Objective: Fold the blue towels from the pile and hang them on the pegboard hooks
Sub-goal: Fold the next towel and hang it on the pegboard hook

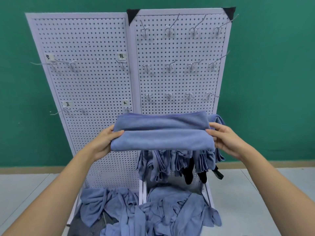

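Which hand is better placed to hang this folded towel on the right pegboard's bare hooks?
Right, probably. The right hand grips the folded blue towel just below bare hooks on the right pegboard; the left hand sits before the left pegboard.

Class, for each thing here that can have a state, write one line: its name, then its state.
folded towel: folded into a band, held level by both ends.
left hand: grips the towel's left end.
right hand: grips its right end.
hung towels: folded, hanging low on the right pegboard.
pile: crumpled, unfolded.
upper hooks: bare.
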